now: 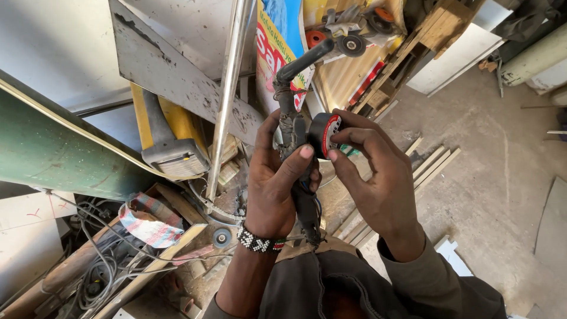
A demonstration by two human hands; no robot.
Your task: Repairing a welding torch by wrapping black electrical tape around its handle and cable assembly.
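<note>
Frame centre: my left hand (274, 189) grips the upright tool handle (293, 127); my right hand (369, 177) pinches the tape roll (323, 134) touching its right side.

Both forearms rise from the lower edge of the view and meet at its centre. The left hand (276, 186) is curled into a firm fist-like grip, palm turned inward, its thumb stretched up and across toward the other hand; a beaded band circles its wrist. The right hand (371, 171) sits just beside it, a little higher, wrist bent, with fingertips (332, 155) and thumb pinched together, its sleeve pushed to the wrist
</note>
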